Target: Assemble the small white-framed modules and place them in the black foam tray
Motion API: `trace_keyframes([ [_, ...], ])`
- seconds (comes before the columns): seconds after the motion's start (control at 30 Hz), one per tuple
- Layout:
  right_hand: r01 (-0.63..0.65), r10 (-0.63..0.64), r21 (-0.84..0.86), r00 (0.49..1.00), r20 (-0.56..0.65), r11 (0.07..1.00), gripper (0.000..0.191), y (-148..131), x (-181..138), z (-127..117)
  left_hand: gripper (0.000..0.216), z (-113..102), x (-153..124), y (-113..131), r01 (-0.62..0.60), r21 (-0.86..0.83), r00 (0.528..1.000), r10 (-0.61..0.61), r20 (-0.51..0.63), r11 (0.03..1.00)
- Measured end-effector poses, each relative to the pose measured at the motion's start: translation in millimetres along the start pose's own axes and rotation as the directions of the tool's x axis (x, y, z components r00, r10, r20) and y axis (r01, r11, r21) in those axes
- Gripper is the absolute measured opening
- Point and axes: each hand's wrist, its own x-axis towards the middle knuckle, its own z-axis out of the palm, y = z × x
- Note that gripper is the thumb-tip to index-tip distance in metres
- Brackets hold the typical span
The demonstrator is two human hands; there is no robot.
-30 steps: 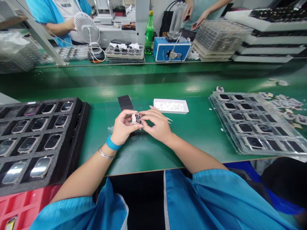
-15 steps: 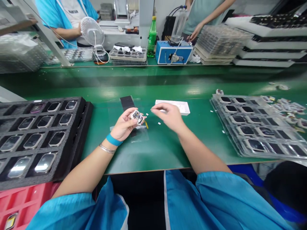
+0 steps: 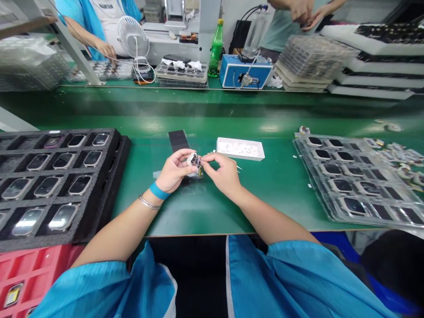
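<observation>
My left hand (image 3: 174, 170) grips a small white watch case (image 3: 194, 162) with its open inside facing up, just above the green bench. My right hand (image 3: 221, 173) is pinched at the case's right edge, fingertips touching it; what they pinch is too small to make out. Thin tweezers (image 3: 237, 167) stick out from under my right hand. A shallow white tray (image 3: 240, 149) of tiny parts lies just beyond my right hand. A dark rectangular pad (image 3: 177, 140) lies behind my left hand.
A black foam tray (image 3: 59, 176) of watch screens fills the left. Clear plastic trays (image 3: 351, 181) with watch bodies lie at the right. A blue box (image 3: 245, 70), green bottle (image 3: 216, 47), small fan (image 3: 132, 33) and stacked trays stand along the far side, where other people work.
My right hand had swung out toward the white tray half a second ago; it has come back to the case in my left hand and pinches at its edge.
</observation>
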Motion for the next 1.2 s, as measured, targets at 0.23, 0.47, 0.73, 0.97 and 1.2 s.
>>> trace_keyframes([
  [0.23,0.187,-0.176,-0.162,0.981,0.080,0.969,0.014,2.3,-1.1,0.5,0.054,4.9,-2.8,1.6,0.011,-0.031,1.000,-0.012,-0.027,0.999],
  [0.47,-0.604,0.375,0.526,0.792,0.482,0.598,0.032,7.4,7.3,4.1,0.055,-2.4,-0.5,12.9,0.092,-0.119,0.996,-0.092,0.004,0.989],
  [0.73,-0.734,0.428,0.591,0.677,0.599,0.335,0.043,15.0,16.3,-9.0,0.054,-10.6,3.0,21.7,0.127,-0.100,0.992,-0.126,0.016,0.987],
  [0.97,-0.475,0.366,0.609,0.879,0.305,0.635,0.033,11.6,21.0,-14.9,0.049,-9.3,2.0,18.7,0.329,-0.089,0.942,-0.320,0.097,0.940],
  [1.2,-0.229,0.174,0.344,0.967,0.185,0.911,0.025,14.3,10.4,-4.5,0.033,0.4,-0.3,12.7,0.445,-0.068,0.892,-0.436,0.121,0.893],
])
